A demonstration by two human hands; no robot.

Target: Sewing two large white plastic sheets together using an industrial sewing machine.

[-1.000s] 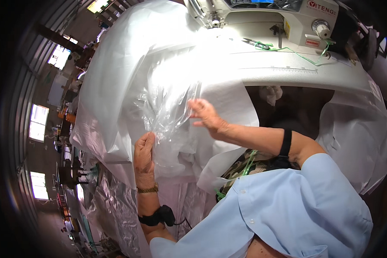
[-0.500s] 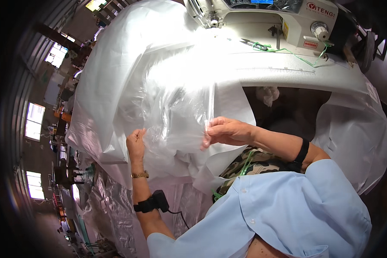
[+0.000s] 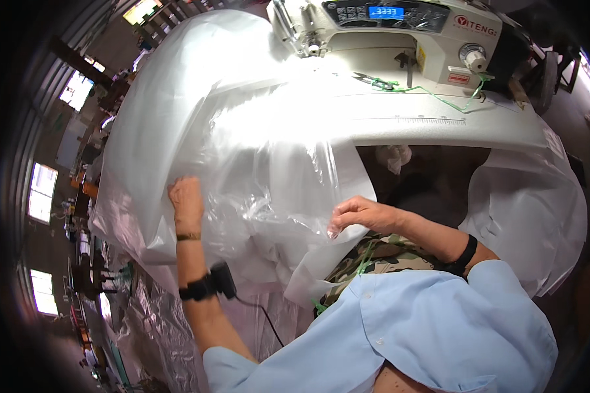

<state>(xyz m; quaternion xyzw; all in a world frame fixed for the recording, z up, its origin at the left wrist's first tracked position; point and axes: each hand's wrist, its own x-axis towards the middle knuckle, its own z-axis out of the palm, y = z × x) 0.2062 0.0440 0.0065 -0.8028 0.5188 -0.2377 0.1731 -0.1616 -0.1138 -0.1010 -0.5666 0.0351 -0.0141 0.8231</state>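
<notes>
A clear, shiny plastic film [image 3: 265, 177] lies over a large white sheet [image 3: 141, 137] that drapes off the sewing machine's bed. My left hand [image 3: 188, 196] is closed in a fist at the film's left side, over a fold of the white sheet; its fingertips are partly hidden. On the film's right edge, my right hand [image 3: 360, 214] pinches the film between thumb and fingers. Between the two hands the film is spread out, with creases near its lower part.
The white sewing machine [image 3: 406, 39] stands at the far side, its lamp glaring on the sheet. Tweezers [image 3: 373, 81] and a green thread [image 3: 449, 103] lie on its bed. More white sheeting [image 3: 524, 209] hangs at right. Crumpled clear plastic [image 3: 167, 327] lies at lower left.
My left hand has moved left and slightly up, and my right hand a little right and down. The film between them is spread wider. The whole view has shifted slightly.
</notes>
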